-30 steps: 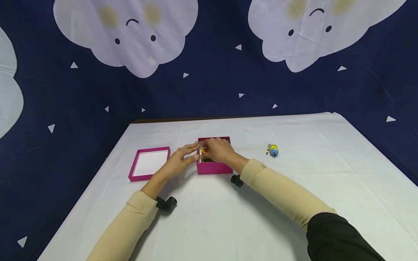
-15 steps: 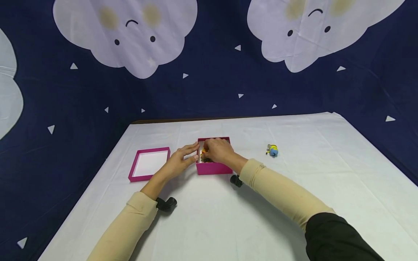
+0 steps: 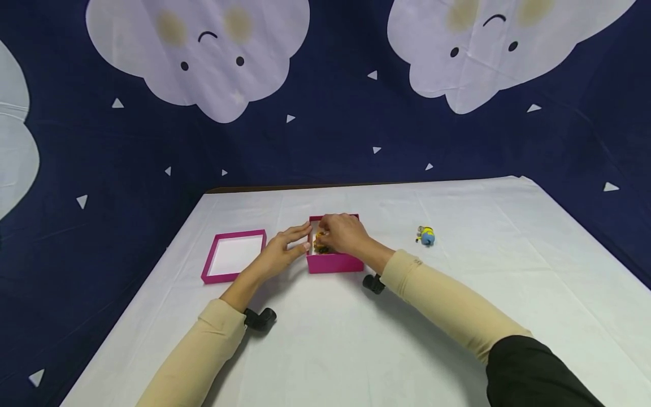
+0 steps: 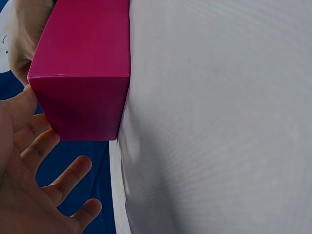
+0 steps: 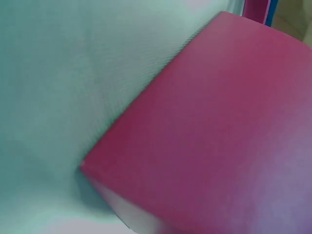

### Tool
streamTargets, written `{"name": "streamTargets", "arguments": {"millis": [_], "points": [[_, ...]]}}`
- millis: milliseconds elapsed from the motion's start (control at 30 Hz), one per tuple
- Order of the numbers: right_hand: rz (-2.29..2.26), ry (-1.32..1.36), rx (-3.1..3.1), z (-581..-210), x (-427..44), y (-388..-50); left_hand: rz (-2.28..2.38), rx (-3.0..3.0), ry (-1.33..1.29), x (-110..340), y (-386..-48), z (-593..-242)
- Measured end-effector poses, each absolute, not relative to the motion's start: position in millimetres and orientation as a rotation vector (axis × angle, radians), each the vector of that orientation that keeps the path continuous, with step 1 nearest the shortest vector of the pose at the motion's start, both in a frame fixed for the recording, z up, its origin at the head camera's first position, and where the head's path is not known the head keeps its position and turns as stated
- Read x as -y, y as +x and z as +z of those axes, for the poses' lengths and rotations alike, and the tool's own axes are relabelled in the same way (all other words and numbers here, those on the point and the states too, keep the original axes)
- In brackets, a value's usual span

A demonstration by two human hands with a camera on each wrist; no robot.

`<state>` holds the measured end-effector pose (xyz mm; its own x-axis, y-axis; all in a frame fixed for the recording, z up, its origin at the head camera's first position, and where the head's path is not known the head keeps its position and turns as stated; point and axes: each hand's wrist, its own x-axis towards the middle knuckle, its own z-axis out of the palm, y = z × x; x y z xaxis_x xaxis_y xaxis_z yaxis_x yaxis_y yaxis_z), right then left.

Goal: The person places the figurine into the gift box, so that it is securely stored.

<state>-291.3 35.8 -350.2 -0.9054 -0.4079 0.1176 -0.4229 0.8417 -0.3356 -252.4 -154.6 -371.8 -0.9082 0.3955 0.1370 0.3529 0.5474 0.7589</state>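
Observation:
A pink box [image 3: 335, 264] with no lid on it stands near the table's middle. My left hand [image 3: 281, 250] is at its left side; in the left wrist view the fingertips [image 4: 48, 136] touch the box's edge and the fingers are spread. My right hand [image 3: 344, 234] reaches over the box with bent fingers, thumb and fingertips beside a small yellow-and-dark item [image 3: 320, 246] inside. Whether they grip it is hidden. The right wrist view shows only the box's pink wall [image 5: 195, 126], not the fingers.
A pink-rimmed lid [image 3: 209, 258] lies inside up to the left. A small yellow-and-blue toy figure [image 3: 427, 236] lies right of the box. White cloth [image 3: 315, 339] covers the table, and a dark blue cloud-print curtain [image 3: 335, 152] hangs behind.
My right hand has shifted slightly right over the box, and more of the yellow item shows at its fingertips. My left hand stays at the box's side.

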Motion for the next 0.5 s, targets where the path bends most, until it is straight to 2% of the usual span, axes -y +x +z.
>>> {"name": "streamTargets", "arguments": {"millis": [500], "points": [[0.885,0.651,2.914,-333,-68,-284,1.316,-2.733,0.696,154,-251,-371]]}}
